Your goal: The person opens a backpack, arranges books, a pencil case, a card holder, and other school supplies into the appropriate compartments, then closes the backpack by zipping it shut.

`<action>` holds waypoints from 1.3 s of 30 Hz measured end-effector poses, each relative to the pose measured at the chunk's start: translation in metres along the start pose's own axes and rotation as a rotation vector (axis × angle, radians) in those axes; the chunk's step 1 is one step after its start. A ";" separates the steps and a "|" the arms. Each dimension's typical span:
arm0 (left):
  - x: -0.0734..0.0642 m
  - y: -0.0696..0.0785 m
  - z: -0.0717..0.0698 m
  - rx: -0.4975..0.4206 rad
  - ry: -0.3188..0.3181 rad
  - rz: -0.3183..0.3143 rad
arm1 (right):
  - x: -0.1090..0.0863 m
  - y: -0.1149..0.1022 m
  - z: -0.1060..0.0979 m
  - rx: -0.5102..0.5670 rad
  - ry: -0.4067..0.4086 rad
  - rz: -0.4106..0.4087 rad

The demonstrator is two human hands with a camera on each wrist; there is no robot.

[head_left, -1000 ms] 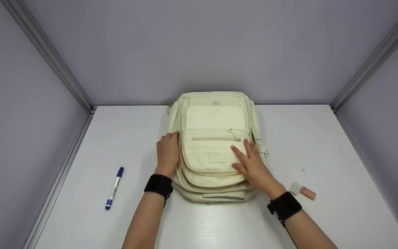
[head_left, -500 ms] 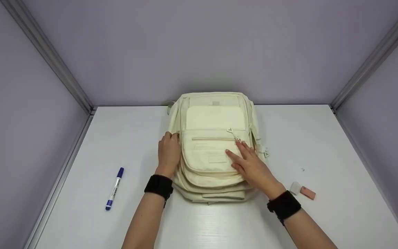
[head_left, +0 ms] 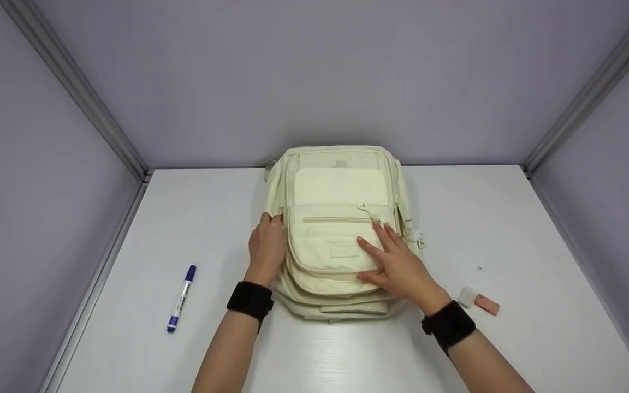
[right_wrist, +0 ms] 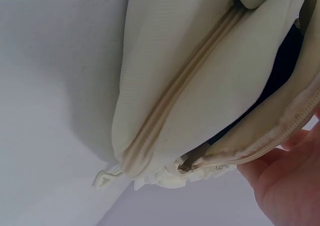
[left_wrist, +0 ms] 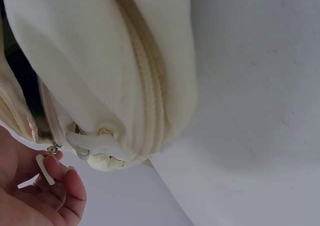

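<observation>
- cream backpack lies on the white tabletop, center of the frame, top end near the back wall; front panel faces up
- L hand is at the bag's edge left of center; the L wrist cam shows it pinching a pale zipper pull btwn thumb & curled fingers; small metal slider right by the fingertips
- R hand is spread w/ fingers apart, resting on the lower right of the front panel; one fingertip is right by the end of the short horizontal front zip, can't tell if it's touching
- that zip has a triangular-ended pull lying up the panel; rectangular patch sits below it
- both wrist cams show a zip compartment gaping at the sides, dark stuff visible inside; can't make out what
- both wrists have black wristbands
- blue-capped marker lies at a slant, lower left, well apart from the bag
- lower right: small whitish block just beside a pinkish block; tiny scrap above them
</observation>
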State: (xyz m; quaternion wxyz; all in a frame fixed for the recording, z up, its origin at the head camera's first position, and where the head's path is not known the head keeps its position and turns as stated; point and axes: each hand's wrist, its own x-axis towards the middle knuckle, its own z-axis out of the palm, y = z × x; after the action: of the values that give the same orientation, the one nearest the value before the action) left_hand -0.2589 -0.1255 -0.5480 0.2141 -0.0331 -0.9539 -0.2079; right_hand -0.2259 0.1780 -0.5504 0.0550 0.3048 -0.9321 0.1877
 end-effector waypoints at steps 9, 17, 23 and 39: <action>-0.015 0.004 -0.006 -0.003 -0.032 -0.002 | 0.000 -0.002 0.001 -0.026 -0.008 0.023; -0.033 0.005 -0.011 -0.004 -0.056 -0.026 | 0.002 -0.005 0.001 -0.048 -0.023 0.023; -0.052 0.013 -0.018 -0.042 -0.121 -0.075 | 0.005 -0.009 -0.001 -0.102 -0.032 0.008; -0.099 0.023 -0.036 -0.085 -0.391 0.002 | 0.006 -0.010 0.001 -0.125 -0.018 0.002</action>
State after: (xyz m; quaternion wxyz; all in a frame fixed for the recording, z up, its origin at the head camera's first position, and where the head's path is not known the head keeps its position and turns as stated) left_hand -0.1512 -0.1168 -0.5509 0.0232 -0.0827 -0.9676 -0.2373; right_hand -0.2248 0.1675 -0.5469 0.0653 0.3015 -0.9428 0.1263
